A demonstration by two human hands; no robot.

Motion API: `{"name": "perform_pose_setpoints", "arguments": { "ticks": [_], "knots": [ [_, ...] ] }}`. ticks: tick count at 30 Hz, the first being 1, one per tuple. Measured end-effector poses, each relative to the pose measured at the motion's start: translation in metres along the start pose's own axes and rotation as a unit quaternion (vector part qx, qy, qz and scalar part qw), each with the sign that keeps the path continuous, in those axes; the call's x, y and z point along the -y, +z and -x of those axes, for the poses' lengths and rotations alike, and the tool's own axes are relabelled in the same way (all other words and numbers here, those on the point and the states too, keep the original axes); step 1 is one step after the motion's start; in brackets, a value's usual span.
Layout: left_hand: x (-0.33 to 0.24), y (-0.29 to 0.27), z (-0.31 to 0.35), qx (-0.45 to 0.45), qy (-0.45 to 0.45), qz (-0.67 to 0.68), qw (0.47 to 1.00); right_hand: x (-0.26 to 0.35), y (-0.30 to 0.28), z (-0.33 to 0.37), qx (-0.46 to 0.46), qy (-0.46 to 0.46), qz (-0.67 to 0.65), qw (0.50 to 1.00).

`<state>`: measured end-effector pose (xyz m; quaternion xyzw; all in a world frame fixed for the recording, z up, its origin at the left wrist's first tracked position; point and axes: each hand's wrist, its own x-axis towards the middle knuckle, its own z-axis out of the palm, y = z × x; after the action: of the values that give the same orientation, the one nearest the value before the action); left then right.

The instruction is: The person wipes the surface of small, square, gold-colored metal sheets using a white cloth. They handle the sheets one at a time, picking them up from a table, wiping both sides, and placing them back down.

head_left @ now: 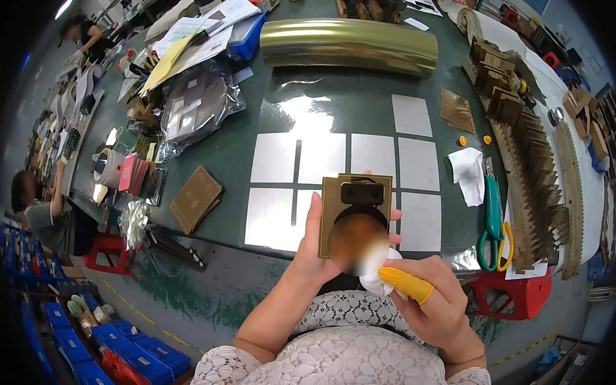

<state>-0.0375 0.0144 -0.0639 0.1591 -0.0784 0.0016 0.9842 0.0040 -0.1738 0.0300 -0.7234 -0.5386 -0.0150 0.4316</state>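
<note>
We've got two hands (312,254) (441,292), one held gold plate (332,208), two white cloths (374,276) (467,172), two loose orange caps (462,140) (487,140), one fat gold roll (348,48), two folks off left (95,40) (48,216)

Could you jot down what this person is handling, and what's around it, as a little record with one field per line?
Left hand: holds a shiny, gold-coloured rectangular plate
Right hand: pinches a crumpled white cloth; a yellow finger cover shows
Cloth position: at the plate's lower right corner
Surface: dark green tabletop bearing flat white rectangular sheets
Far side: shiny gold-coloured cylindrical roll
Left side: small stack of brown rectangular plates
Right side: green-handled scissors, second crumpled white cloth
</note>
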Motion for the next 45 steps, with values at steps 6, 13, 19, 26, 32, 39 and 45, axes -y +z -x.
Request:
{"name": "perform_pose_setpoints", "arguments": {
  "ticks": [6,13,19,26,32,39,45],
  "knots": [
    [0.001,0.018,-0.003,-0.063,-0.015,-0.134,0.989,-0.001,0.001,-0.001,0.01,-0.014,-0.004,1.0],
    [0.001,0.019,-0.002,-0.071,-0.021,-0.167,0.983,-0.003,0.005,-0.005,0.019,-0.045,-0.016,0.999],
    [0.005,0.011,0.004,-0.023,-0.064,-0.131,0.989,-0.01,0.013,-0.01,0.03,-0.069,-0.005,0.997],
    [0.008,0.013,0.017,-0.178,-0.101,-0.202,0.958,-0.021,0.018,-0.023,0.007,-0.077,0.042,0.996],
    [0.002,0.011,0.02,-0.098,-0.144,-0.151,0.973,-0.037,0.014,-0.041,-0.052,-0.076,0.067,0.993],
    [0.007,0.002,0.015,-0.047,-0.155,-0.075,0.984,-0.056,0.003,-0.051,-0.096,-0.01,0.118,0.988],
    [0.004,0.002,0.014,-0.048,-0.149,-0.065,0.986,-0.062,-0.012,-0.05,-0.148,0.026,0.143,0.978]
  ]
}}
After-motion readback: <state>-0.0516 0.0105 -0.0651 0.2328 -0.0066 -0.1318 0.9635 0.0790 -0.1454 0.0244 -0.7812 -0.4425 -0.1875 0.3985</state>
